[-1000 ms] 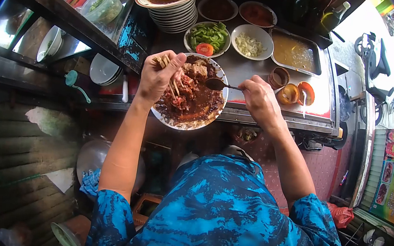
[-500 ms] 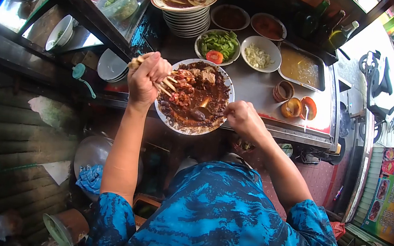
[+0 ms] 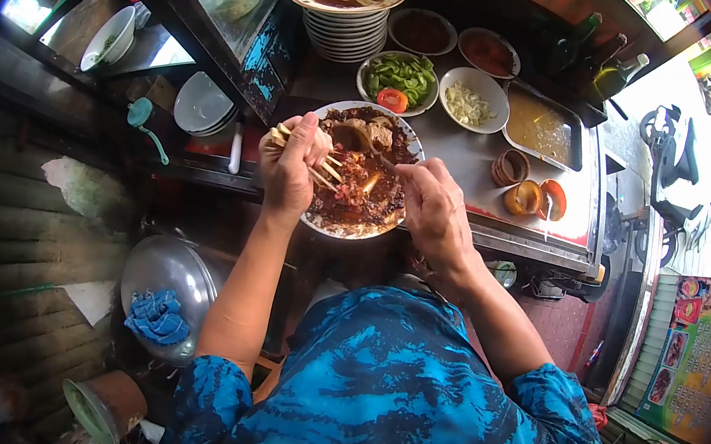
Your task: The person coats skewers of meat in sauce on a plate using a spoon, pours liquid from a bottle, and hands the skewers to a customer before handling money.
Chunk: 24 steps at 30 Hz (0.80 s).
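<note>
In the head view, my left hand [image 3: 294,161] is closed around a bundle of wooden skewers [image 3: 324,171], whose meat [image 3: 354,185] lies in dark sauce. Beneath both hands is a white bowl [image 3: 338,230] smeared with brown sauce. My right hand [image 3: 439,206] grips the handle of a spoon [image 3: 381,158] that reaches across the bowl, its head near the far left part. Pale brown chunks [image 3: 379,133] sit at the bowl's far side. The sauce hides some of the meat.
Behind the bowl are stacked plates [image 3: 343,36], sliced greens with tomato [image 3: 399,81], a bowl of pale slices [image 3: 467,104] and a metal tray of yellowish liquid [image 3: 544,128]. A white-handled utensil [image 3: 236,150] lies at left. Bottles [image 3: 613,76] stand back right; a domed metal lid [image 3: 188,281] is below left.
The spoon has swung from the bowl's near right to its far left part. My left hand and the skewers are lower and further right in view; the camera view has shifted slightly.
</note>
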Available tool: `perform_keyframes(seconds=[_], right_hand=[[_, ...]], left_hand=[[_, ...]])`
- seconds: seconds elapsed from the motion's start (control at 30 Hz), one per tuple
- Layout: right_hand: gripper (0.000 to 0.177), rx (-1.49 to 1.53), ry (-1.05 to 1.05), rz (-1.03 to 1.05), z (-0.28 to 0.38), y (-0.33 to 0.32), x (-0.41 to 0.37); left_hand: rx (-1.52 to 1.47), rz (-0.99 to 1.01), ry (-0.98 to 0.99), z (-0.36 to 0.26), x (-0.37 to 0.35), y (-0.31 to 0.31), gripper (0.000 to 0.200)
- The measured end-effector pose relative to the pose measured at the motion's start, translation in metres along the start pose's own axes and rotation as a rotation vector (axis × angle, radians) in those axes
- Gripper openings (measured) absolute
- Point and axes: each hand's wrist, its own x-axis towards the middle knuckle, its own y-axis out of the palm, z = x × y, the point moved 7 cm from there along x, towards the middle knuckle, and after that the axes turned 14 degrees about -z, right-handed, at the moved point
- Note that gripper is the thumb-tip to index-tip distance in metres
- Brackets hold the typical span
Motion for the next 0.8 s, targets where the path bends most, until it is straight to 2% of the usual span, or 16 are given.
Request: perform_keyframes(seconds=[0.03, 0.1, 0.17, 0.2, 0.23, 0.3, 0.33, 0.37, 0.43, 0.47, 0.5, 0.6, 0.73, 0.8], right_hand=[[0.021, -0.014, -0.017, 0.006, -0.001, 0.002, -0.003], [0.020, -0.035, -0.029, 0.009, -0.004, 0.000, -0.006], [0.021, -0.116, -0.023, -0.010, -0.012, -0.006, -0.003], [0.019, -0.163, -0.019, -0.033, -0.013, -0.012, 0.001], [0.018, -0.210, -0.012, -0.056, -0.016, -0.018, 0.006], [0.025, -0.311, -0.001, 0.018, -0.043, -0.019, 0.009], [0.024, -0.370, 0.019, 0.078, -0.051, -0.020, 0.012], [0.024, -0.371, 0.016, 0.077, -0.056, -0.022, 0.015], [0.024, -0.425, 0.045, 0.235, -0.071, -0.013, 0.014], [0.024, -0.394, 0.040, 0.257, -0.073, -0.010, 0.014], [0.024, -0.393, 0.042, 0.258, -0.077, -0.005, 0.015], [0.025, -0.187, 0.003, 0.220, -0.080, 0.021, 0.017], [0.017, -0.070, -0.085, 0.310, -0.087, 0.065, 0.018], [0.016, 0.025, -0.203, 0.397, -0.073, 0.075, 0.014]], left_hand=[[0.045, -0.045, 0.007, 0.003, -0.001, -0.003, 0.042], [0.014, 0.002, 0.003, 0.004, -0.004, 0.000, 0.036], [0.109, 0.042, 0.045, 0.001, -0.005, 0.006, 0.027], [0.227, 0.254, 0.170, -0.007, -0.004, 0.013, 0.016], [0.228, 0.253, 0.167, -0.012, 0.003, 0.015, 0.016], [0.396, 0.530, 0.359, -0.023, 0.004, 0.039, 0.016], [0.322, 0.518, 0.263, -0.013, 0.008, 0.044, 0.028], [0.320, 0.517, 0.266, -0.012, 0.014, 0.043, 0.028], [0.310, 0.659, -0.225, 0.014, 0.013, 0.046, 0.042], [0.337, 0.624, -0.177, 0.013, 0.015, 0.049, 0.053], [0.338, 0.624, -0.179, 0.010, 0.018, 0.050, 0.053], [0.329, 0.390, -0.063, -0.010, 0.043, 0.043, 0.054], [0.209, 0.293, -0.094, -0.039, 0.067, 0.039, 0.048], [0.210, 0.237, -0.107, -0.045, 0.073, 0.032, 0.045]])
